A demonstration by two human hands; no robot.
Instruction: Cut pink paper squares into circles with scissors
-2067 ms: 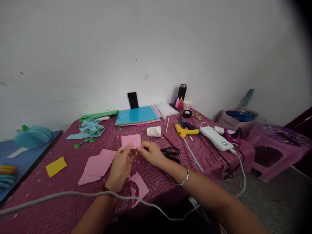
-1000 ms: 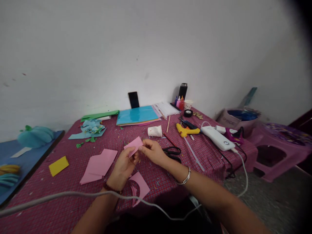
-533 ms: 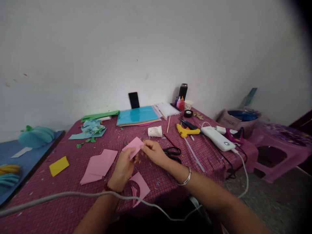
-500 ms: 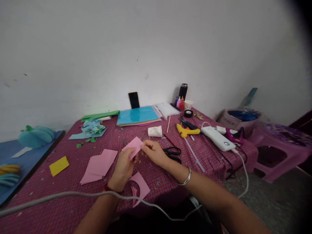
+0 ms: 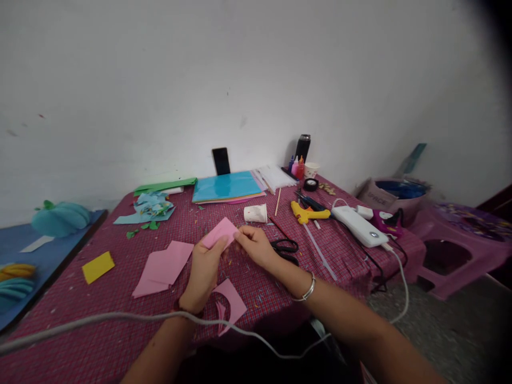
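A small piece of pink paper [image 5: 220, 230] is held up between both hands, above the table's front half. My left hand [image 5: 205, 266] grips its lower left side, thumb on top. My right hand [image 5: 256, 244] pinches its right corner with thumb and fingertips. To the left of my left hand lie several flat pink sheets [image 5: 162, 269], overlapping. A pink offcut [image 5: 234, 304] with a round cut-out lies below the hands, near the table's front edge. Just beyond my right hand rest black-handled scissors [image 5: 285, 246], partly hidden by the wrist.
A white paper cup [image 5: 255, 214] lies on its side, with a yellow glue gun [image 5: 308, 213] and a white power bank [image 5: 359, 226] to the right. Blue sheets [image 5: 226, 186] and a phone [image 5: 221, 161] are at the back. A white cable [image 5: 120, 318] crosses in front of my forearms.
The pink paper has tilted slightly between my hands, and my left thumb lies further along it. Both hands still hold it. The whole view has shifted a little.
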